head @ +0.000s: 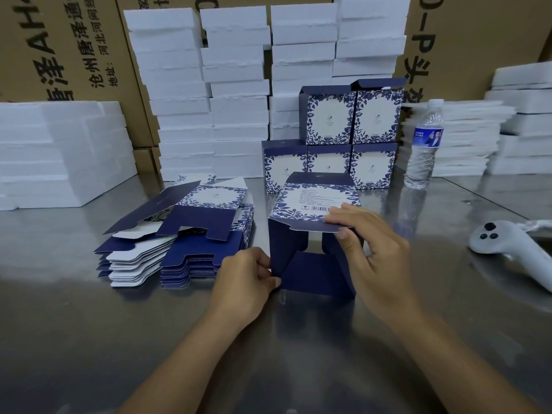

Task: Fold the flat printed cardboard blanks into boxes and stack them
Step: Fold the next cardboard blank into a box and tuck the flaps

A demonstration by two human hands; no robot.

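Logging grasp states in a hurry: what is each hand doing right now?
Left hand: pinching the half-folded box at its lower left corner.
Right hand: pinching that box's upper front flap.

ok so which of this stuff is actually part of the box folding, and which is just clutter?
In the job:
- half-folded box, pinched by left hand and right hand
- flat blanks, piled left of it
- finished boxes, stacked behind

Lying about:
- water bottle
- white controller
- foam blocks
- brown cartons
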